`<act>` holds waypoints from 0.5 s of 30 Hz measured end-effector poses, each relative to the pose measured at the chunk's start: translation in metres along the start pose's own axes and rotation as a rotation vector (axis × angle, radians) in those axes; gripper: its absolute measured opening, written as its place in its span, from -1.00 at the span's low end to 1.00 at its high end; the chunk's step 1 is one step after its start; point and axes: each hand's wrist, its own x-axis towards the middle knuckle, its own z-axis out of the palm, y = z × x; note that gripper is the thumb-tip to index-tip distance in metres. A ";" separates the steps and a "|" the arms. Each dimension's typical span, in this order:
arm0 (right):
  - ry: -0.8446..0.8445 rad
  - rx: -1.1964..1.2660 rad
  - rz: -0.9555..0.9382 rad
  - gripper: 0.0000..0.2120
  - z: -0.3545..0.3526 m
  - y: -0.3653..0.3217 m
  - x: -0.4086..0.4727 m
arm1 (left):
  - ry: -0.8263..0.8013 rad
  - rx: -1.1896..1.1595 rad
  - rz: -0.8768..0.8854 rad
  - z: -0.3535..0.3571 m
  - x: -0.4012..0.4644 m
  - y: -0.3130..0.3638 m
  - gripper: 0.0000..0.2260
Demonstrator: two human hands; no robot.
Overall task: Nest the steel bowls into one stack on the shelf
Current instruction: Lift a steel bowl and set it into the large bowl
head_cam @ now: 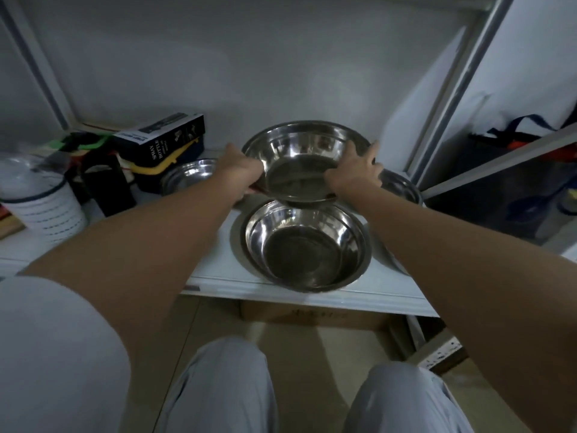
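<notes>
We reach forward with both arms bare and nearly straight, converging toward twelve o'clock. Our left hand (242, 165) sits at about eleven o'clock, fingers curled and closed over the left rim of the raised bowl (301, 164), thumb side up. Our right hand (356, 170) sits at about one o'clock, clasping the right rim, one finger stretched out toward two o'clock. Both wrists are level with each other. Below, at six o'clock, our knees show in light trousers.
</notes>
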 end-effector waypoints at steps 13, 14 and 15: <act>-0.158 -0.013 0.141 -0.34 0.024 0.042 -0.020 | -0.110 0.190 -0.098 0.005 -0.042 -0.036 -0.70; -0.157 -0.016 0.141 -0.34 0.025 0.045 -0.019 | -0.092 0.206 -0.071 0.008 -0.042 -0.037 -0.66; -0.151 -0.019 0.137 -0.35 0.025 0.047 -0.019 | -0.075 0.228 -0.047 0.010 -0.042 -0.037 -0.66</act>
